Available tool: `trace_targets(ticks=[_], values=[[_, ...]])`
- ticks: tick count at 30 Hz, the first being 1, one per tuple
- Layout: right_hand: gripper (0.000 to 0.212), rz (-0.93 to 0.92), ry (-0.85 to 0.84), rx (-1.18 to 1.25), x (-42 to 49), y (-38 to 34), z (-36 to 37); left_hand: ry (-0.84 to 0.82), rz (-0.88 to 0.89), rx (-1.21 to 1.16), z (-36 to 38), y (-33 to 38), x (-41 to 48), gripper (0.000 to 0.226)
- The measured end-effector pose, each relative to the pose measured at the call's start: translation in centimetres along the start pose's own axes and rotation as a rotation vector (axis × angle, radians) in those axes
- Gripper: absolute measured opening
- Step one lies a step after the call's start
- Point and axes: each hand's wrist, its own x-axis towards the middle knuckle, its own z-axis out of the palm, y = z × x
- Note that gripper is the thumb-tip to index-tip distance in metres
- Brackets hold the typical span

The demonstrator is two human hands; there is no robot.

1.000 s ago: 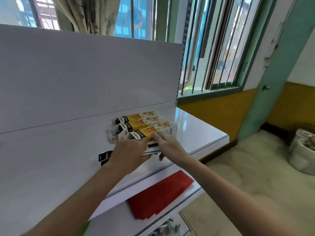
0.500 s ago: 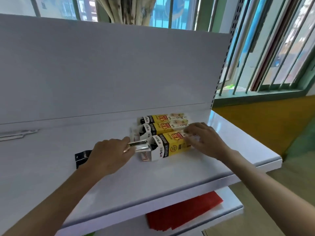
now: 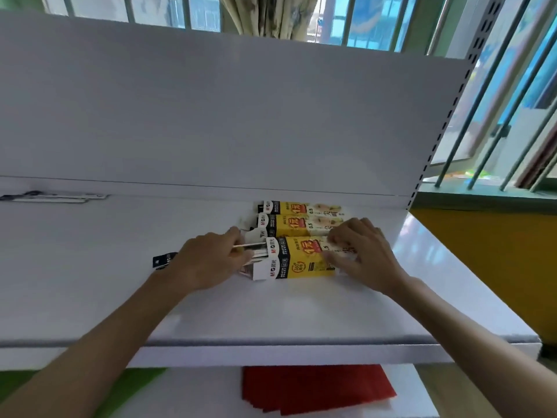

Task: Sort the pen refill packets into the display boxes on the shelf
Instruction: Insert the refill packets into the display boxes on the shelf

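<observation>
While right hand grips nearest of three display boxes, left hand pinches refill packets.

**One head-worn view, tipped down at the shelf**

We have one view only: a wide-angle camera worn on the head. It faces forward and down onto the white shelf from close in, within arm's reach. Both forearms enter from the bottom edge. The left hand and right hand meet mid-frame at the nearest display box. The back panel fills the upper half, with the window above it. The lower shelf shows at the bottom.
</observation>
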Motion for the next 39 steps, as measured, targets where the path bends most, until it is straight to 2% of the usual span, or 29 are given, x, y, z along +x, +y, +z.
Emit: trace_targets(ticks=[4, 9, 11, 13, 15, 16, 18, 20, 21, 23, 27, 31, 32, 35, 39], values=[[0.051, -0.017, 0.051, 0.026, -0.2, 0.3, 0.5, -0.096, 0.053, -0.082, 0.2, 1.5, 0.6, 0.014], [0.046, -0.034, 0.142, 0.007, -0.2, 0.6, 1.3, -0.142, 0.069, -0.368, 0.0, 2.2, 1.9, 0.007], [0.046, -0.051, 0.164, -0.021, -0.1, 0.6, 1.5, -0.082, 0.077, -0.376, -0.3, 1.6, 1.8, 0.022], [0.048, -0.070, 0.190, -0.055, 0.0, 0.7, 1.6, 0.100, 0.048, -0.349, -0.4, 0.7, 1.3, 0.039], [0.055, -0.082, 0.209, -0.076, -0.1, 0.7, 1.7, 0.273, -0.027, -0.339, -0.4, -0.6, 0.6, 0.041], [0.057, -0.085, 0.212, -0.080, -0.1, 0.8, 1.8, 0.297, -0.090, -0.327, -0.4, -1.6, 0.1, 0.044], [0.058, -0.086, 0.214, -0.084, -0.1, 0.9, 1.9, 0.186, -0.216, -0.291, -0.5, -3.6, -0.9, 0.051], [0.054, -0.091, 0.226, -0.094, 0.0, 0.9, 2.0, 0.039, -0.268, -0.339, -0.5, -4.7, -1.8, 0.038], [0.053, -0.097, 0.231, -0.098, 0.1, 0.8, 2.0, 0.019, -0.252, -0.370, -0.3, -4.8, -2.1, 0.028], [0.054, -0.103, 0.243, -0.099, 0.1, 0.7, 1.9, 0.078, -0.197, -0.410, 0.2, -4.5, -2.1, 0.017], [0.053, -0.078, 0.253, -0.081, -0.2, 0.6, 1.8, 0.228, -0.190, -0.561, 1.2, -2.8, -1.3, 0.017], [0.053, -0.067, 0.251, -0.089, -0.2, 0.6, 1.9, 0.248, -0.106, -0.715, 2.7, 0.6, 0.0, 0.014], [0.052, -0.066, 0.248, -0.087, -0.2, 0.5, 1.9, 0.230, -0.081, -0.722, 2.9, 1.4, 0.2, 0.009], [0.046, -0.066, 0.233, -0.085, -0.2, 0.6, 1.8, 0.182, -0.088, -0.732, 3.1, 2.3, 0.5, 0.018], [0.046, -0.055, 0.222, -0.088, -0.2, 0.6, 1.9, 0.380, -0.074, -0.634, 3.1, 0.9, -0.3, 0.008]])
